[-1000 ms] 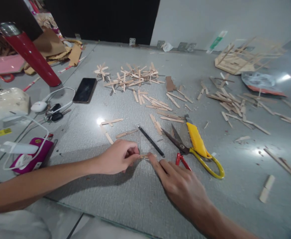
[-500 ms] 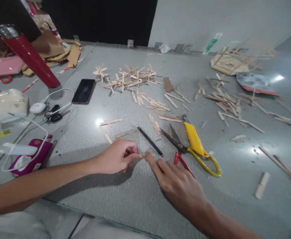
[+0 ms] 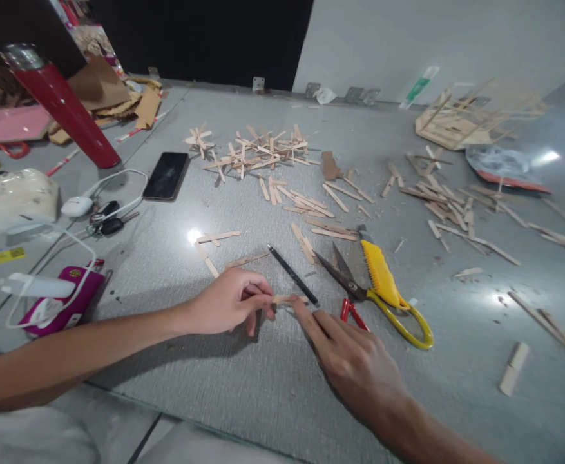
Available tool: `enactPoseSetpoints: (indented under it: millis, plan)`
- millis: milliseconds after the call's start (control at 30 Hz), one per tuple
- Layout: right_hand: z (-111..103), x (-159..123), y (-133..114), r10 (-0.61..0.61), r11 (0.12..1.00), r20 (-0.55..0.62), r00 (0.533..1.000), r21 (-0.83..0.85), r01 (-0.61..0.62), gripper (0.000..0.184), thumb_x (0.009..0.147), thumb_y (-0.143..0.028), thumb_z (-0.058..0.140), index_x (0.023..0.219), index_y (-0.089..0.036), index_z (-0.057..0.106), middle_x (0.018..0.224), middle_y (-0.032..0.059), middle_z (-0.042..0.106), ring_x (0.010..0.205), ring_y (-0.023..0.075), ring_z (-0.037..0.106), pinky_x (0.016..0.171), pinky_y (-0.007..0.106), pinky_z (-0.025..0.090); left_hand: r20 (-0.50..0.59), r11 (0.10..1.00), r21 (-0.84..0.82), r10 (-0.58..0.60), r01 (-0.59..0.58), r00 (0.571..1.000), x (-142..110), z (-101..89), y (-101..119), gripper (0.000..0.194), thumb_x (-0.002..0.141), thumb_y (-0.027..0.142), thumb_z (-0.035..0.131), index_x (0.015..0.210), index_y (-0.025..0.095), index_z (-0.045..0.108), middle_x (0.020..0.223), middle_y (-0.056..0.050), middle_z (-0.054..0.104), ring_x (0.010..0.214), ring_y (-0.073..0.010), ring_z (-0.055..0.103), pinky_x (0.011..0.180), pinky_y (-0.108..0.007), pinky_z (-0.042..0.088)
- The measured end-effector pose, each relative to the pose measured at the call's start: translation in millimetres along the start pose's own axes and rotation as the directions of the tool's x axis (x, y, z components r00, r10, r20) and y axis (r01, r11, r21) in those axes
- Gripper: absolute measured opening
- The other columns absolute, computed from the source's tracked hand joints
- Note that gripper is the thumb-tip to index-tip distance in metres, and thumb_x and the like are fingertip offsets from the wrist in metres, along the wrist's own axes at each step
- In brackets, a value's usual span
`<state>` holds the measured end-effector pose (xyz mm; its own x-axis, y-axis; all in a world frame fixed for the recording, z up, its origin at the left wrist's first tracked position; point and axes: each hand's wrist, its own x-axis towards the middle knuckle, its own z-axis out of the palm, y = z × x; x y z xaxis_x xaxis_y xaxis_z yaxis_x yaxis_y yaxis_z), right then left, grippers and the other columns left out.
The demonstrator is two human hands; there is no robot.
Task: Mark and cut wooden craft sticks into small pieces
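My left hand (image 3: 236, 301) pinches one end of a small wooden craft stick (image 3: 282, 299) between thumb and fingertips, its lower fingers hanging apart. On the stick's other end rests the index fingertip of my right hand (image 3: 347, 345); the other fingers are curled and the thumb is hidden. Just beyond the stick lies a black pen (image 3: 292, 274). Black-bladed scissors with yellow handles (image 3: 401, 322) lie right of the pen, by a yellow-handled tool (image 3: 379, 270). A red tool (image 3: 352, 314) is partly covered by my right hand. Joined craft sticks (image 3: 207, 254) lie beyond my left hand.
Loose and crossed craft sticks (image 3: 258, 153) spread across the back, with another pile (image 3: 439, 196) at right. A stick frame (image 3: 456, 125) stands behind it. On the left are a phone (image 3: 166, 176), a red bottle (image 3: 62, 109), a white cable and a purple box (image 3: 64, 303).
The lower fingers of my left hand have spread downward. My right fingertip has shifted slightly right, showing more of the stick between the hands. The whole view has shifted a little.
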<state>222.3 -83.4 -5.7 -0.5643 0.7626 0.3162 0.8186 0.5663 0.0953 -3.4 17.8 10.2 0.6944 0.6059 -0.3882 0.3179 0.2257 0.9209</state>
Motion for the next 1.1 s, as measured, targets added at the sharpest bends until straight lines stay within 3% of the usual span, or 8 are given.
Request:
enactPoseSetpoints:
  millis: [233, 400, 533, 667, 1100]
  plan:
    - [1.5, 0.3, 1.1, 0.020, 0.999, -0.036, 0.999, 0.034, -0.019, 0.047, 0.104, 0.001, 0.029, 0.144, -0.003, 0.053, 0.077, 0.0028, 0.069, 0.058, 0.0172, 0.066, 0.049, 0.030, 0.051, 0.006, 1.000, -0.021, 0.020, -0.020, 1.000, 0.9, -0.8, -3.1, 0.023, 0.102, 0.035, 0.059, 0.089, 0.017, 0.058, 0.083, -0.004, 0.074, 0.049, -0.0093, 0.064, 0.035, -0.016, 0.038]
    - [2.8, -0.2, 1.7, 0.015, 0.999, -0.045, 0.999, 0.049, -0.012, 0.050, 0.100, 0.004, 0.033, 0.147, -0.001, 0.051, 0.080, 0.0046, 0.071, 0.058, 0.0191, 0.067, 0.048, 0.032, 0.054, 0.009, 1.000, -0.014, 0.013, -0.013, 1.000, -0.2, 1.8, -0.3, 0.021, 0.105, 0.026, 0.053, 0.087, 0.016, 0.056, 0.075, -0.001, 0.071, 0.048, -0.0076, 0.063, 0.046, -0.017, 0.045]
    - [4.3, -1.2, 2.1, 0.026, 0.998, -0.027, 0.999, 0.065, -0.024, 0.058, 0.097, 0.005, 0.036, 0.153, -0.003, 0.046, 0.082, 0.0044, 0.072, 0.058, 0.0191, 0.066, 0.046, 0.031, 0.054, -0.001, 0.999, -0.005, -0.036, 0.036, 0.999, 0.2, 3.5, 3.6, 0.020, 0.106, 0.022, 0.051, 0.088, 0.017, 0.055, 0.073, 0.001, 0.069, 0.047, -0.0080, 0.062, 0.047, -0.018, 0.044]
    - [4.4, -1.1, 1.8, 0.027, 0.997, -0.018, 0.999, 0.070, -0.026, 0.053, 0.097, 0.005, 0.037, 0.147, -0.004, 0.053, 0.087, 0.0064, 0.074, 0.061, 0.0183, 0.068, 0.049, 0.030, 0.054, -0.007, 0.998, 0.002, -0.056, 0.056, 0.998, -0.1, 4.0, 5.2, 0.020, 0.106, 0.021, 0.050, 0.087, 0.018, 0.054, 0.073, 0.002, 0.070, 0.048, -0.0082, 0.063, 0.048, -0.018, 0.043]
    - [0.9, 4.0, -2.2, -0.008, 1.000, 0.036, 0.999, -0.020, 0.008, 0.054, 0.086, 0.010, 0.042, 0.137, 0.000, 0.059, 0.081, 0.0043, 0.072, 0.059, 0.0179, 0.068, 0.046, 0.031, 0.052, -0.065, 0.999, 0.038, 0.013, -0.011, 0.998, 0.3, 8.0, 0.0, 0.023, 0.103, 0.019, 0.053, 0.080, 0.018, 0.053, 0.070, 0.001, 0.068, 0.047, -0.0073, 0.059, 0.048, -0.018, 0.042]
